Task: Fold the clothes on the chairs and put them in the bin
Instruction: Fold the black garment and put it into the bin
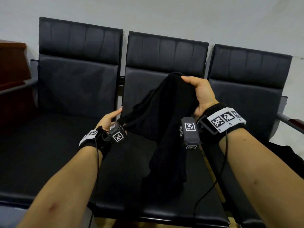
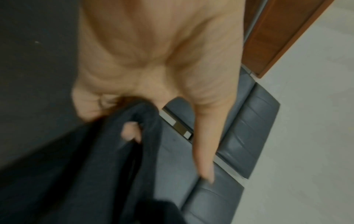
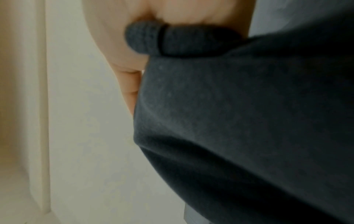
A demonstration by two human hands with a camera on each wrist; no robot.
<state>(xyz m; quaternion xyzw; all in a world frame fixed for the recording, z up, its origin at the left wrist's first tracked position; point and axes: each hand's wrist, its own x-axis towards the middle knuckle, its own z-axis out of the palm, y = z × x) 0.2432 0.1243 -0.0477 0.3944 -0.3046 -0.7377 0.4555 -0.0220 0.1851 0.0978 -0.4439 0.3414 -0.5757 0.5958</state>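
On my left hand [image 1: 107, 118] the lower fingers [image 2: 130, 131] curl into a bunched edge of the black garment [image 1: 162, 129] and clamp it against the palm, while the index finger sticks out straight past the cloth, pointing toward the seat backs. My right hand [image 1: 201, 94] sits higher and farther forward; its thumb and fingers pinch a rolled hem of the same garment, which the right wrist view shows tucked under the thumb as a thick dark fold, though that picture is blurred. Between my two grips the cloth stretches on a slant, high at the right, low at the left, and the rest hangs down in loose folds onto the middle seat [image 1: 164, 209] of a row of three black padded chairs [image 1: 79, 68]. Both wrists carry black straps with white coded tags and small dark camera blocks [image 1: 190, 133], with thin cables running back along my forearms. Behind the chairs stands a pale wall [image 1: 164, 15], and at the far left edge a piece of reddish-brown wooden furniture [image 1: 13, 63].
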